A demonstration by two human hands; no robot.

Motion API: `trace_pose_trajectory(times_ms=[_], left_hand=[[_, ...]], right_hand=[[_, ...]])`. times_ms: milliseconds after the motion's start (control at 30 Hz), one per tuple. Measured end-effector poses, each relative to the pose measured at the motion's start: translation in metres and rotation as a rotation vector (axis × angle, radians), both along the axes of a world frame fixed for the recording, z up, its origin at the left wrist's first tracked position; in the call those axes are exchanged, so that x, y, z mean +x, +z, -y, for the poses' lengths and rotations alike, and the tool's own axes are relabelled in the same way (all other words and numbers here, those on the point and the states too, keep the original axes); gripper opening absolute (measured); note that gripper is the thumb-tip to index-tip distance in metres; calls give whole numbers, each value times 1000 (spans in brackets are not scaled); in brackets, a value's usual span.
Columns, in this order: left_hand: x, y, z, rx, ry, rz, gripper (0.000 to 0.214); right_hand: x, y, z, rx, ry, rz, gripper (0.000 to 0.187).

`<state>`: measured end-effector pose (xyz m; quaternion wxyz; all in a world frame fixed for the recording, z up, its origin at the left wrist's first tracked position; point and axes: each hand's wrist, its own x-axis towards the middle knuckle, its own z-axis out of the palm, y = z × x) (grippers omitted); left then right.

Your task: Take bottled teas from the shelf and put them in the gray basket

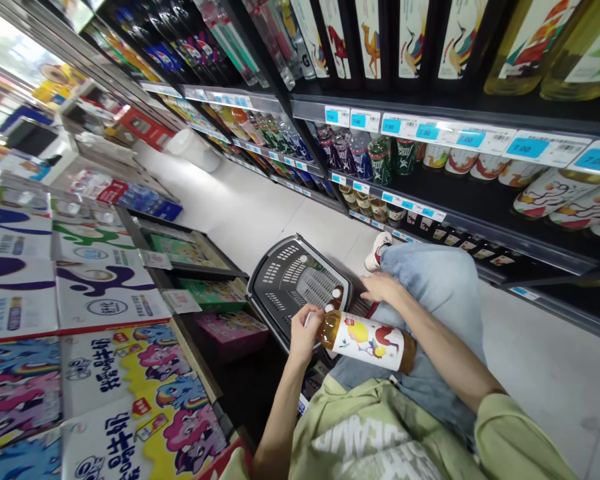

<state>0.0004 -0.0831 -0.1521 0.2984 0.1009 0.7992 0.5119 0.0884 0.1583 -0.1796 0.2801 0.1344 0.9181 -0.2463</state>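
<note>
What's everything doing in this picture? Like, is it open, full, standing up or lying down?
Left hand: closed around the neck end of the labelled bottle.
Labelled bottle: tilted well over, held.
Right hand: fingers stretched out, by the basket.
Basket: open-topped, on the floor, at least one bottle inside.
Crane-label bottles: upright, in a row.
Pony boxes: side by side.

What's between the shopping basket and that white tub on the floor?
A stretch of pale floor lies between the basket and the tub, as the head view shows.
</note>
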Motion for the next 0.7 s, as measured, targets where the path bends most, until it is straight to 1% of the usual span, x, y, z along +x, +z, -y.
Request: trace_pose_trajectory(times_ms=[100, 233, 400, 500, 567, 600, 667, 700], left_hand=[[-3, -1, 3, 47, 118, -7, 35], [-8, 5, 3, 103, 204, -18, 34], [-23, 13, 7, 149, 260, 9, 33], [-37, 14, 13, 139, 282, -92, 34], [-45, 11, 17, 88, 278, -224, 36], [-48, 7, 19, 32, 267, -311, 36], [-57, -6, 24, -137, 253, -493, 35], [-63, -14, 26, -240, 267, -572, 34]], right_hand=[[-2, 2, 3, -50, 12, -34, 47], [-4, 3, 5, -73, 6, -83, 48], [-1, 1, 3, -61, -6, -86, 48], [1, 1, 1, -59, -9, -81, 47], [1, 2, 0, -57, -7, -77, 47], [2, 1, -1, -55, -7, -76, 48], [2, 0, -3, -55, -11, -73, 48], [3, -1, -3, -58, -15, -71, 48]])
